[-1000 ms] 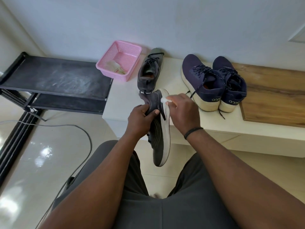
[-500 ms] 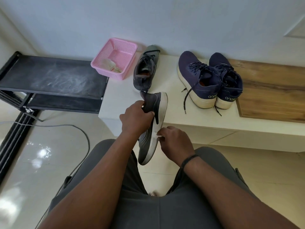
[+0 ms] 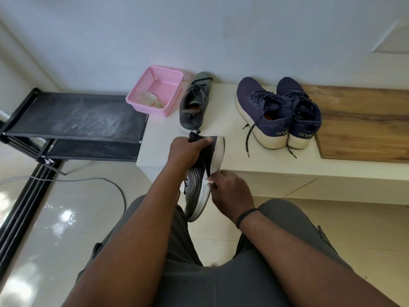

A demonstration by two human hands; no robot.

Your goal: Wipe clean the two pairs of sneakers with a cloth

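1. We see the left hand (image 3: pixel 185 149) gripping the heel end of a grey sneaker (image 3: pixel 202 176), held in the air over the lap, sole side facing right, toe pointing down toward the near side.
2. The right hand (image 3: pixel 230 191) pinches a small white cloth (image 3: pixel 207 181) and presses it on the sneaker's white midsole edge, about halfway along.
3. The matching grey sneaker (image 3: pixel 193 105) sits upright on the white bench (image 3: pixel 230 156), far of the held one, toe to the wall.
4. A pair of navy sneakers (image 3: pixel 278 111) stands right of it on the bench, heels near, side by side and touching, laces loose.
5. A pink basket (image 3: pixel 155 90) sits at the bench's far left corner with a crumpled rag (image 3: pixel 149 99) inside.
6. A black shoe rack (image 3: pixel 75 122) stands left of the bench, top shelf dusty.
7. A wooden panel (image 3: pixel 363 125) lies on the right of the bench top.
8. A black wristband (image 3: pixel 245 216) is on the right wrist.
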